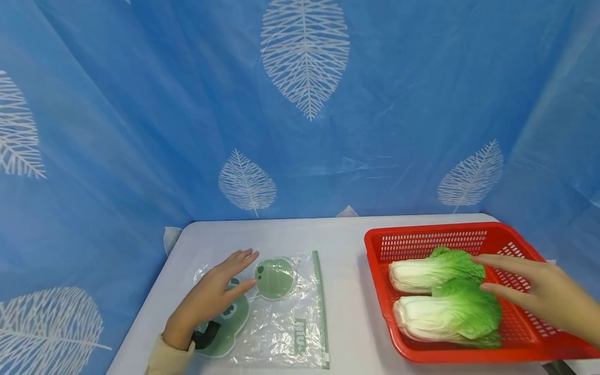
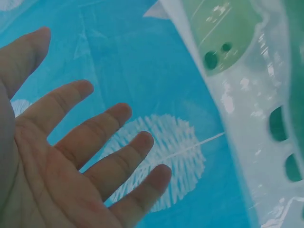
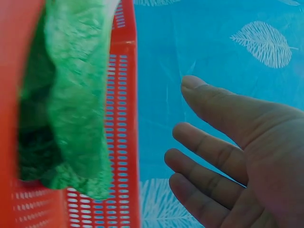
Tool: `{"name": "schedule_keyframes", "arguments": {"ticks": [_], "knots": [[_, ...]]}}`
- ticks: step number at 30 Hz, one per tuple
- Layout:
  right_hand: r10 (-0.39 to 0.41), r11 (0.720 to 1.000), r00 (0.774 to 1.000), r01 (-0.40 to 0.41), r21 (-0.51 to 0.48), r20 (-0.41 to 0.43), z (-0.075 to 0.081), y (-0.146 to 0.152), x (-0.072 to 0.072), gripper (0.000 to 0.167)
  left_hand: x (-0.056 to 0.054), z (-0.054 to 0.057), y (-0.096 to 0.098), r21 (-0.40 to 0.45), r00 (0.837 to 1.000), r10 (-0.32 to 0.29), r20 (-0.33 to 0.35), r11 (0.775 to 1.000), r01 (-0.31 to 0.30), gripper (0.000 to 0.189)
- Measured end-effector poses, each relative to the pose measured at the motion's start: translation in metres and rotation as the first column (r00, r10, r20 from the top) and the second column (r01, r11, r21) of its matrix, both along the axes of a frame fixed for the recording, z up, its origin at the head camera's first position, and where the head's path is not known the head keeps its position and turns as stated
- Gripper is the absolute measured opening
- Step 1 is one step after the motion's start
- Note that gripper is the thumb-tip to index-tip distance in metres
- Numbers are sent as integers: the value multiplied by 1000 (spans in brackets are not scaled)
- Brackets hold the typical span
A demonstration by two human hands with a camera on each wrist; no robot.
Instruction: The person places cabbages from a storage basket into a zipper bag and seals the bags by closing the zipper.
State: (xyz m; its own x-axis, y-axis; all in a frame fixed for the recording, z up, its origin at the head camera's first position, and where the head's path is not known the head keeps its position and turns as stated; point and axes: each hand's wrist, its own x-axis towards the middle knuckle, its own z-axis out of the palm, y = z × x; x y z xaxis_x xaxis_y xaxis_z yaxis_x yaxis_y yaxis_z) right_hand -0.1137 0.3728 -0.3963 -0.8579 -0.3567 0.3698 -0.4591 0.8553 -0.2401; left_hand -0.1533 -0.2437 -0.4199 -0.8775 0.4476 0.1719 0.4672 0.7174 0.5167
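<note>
My left hand (image 1: pixel 215 291) hovers with spread fingers over a clear zip bag (image 1: pixel 276 323) printed with green cartoon shapes, lying flat on the table. In the left wrist view the palm and straight fingers (image 2: pixel 118 161) hold nothing. At the right, my right hand (image 1: pixel 539 289) is over the red plastic basket (image 1: pixel 375 245), its fingertips near the leafy ends of two Chinese cabbages. The back cabbage (image 1: pixel 417 273) and the front cabbage (image 1: pixel 426 317) lie side by side in the basket, white stems to the left. The right wrist view shows that hand apart from the green leaves (image 3: pixel 80 95).
A white table (image 1: pixel 347 291) carries the bag and the basket. Blue cloth (image 1: pixel 375 104) with white leaf prints hangs behind and beside it. A dark strap (image 1: pixel 204 336) circles the left wrist. Something dark (image 1: pixel 559 367) shows below the basket's right corner.
</note>
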Motion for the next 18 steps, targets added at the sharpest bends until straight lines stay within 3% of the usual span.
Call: {"name": "schedule_keyframes", "arguments": {"ticks": [5,10,18], "knots": [[-22,999,999,23,-25,39,-14,1,6,66,2,-10,6,9,1000,-25,-3,1000,25,62],[-41,995,985,56,-88,170,-21,-2,8,59,2,-21,18,44,998,-59,13,997,59,61],[41,985,970,1,-174,238,-28,-15,9,62,-3,-39,46,112,990,-139,37,985,134,60]]}}
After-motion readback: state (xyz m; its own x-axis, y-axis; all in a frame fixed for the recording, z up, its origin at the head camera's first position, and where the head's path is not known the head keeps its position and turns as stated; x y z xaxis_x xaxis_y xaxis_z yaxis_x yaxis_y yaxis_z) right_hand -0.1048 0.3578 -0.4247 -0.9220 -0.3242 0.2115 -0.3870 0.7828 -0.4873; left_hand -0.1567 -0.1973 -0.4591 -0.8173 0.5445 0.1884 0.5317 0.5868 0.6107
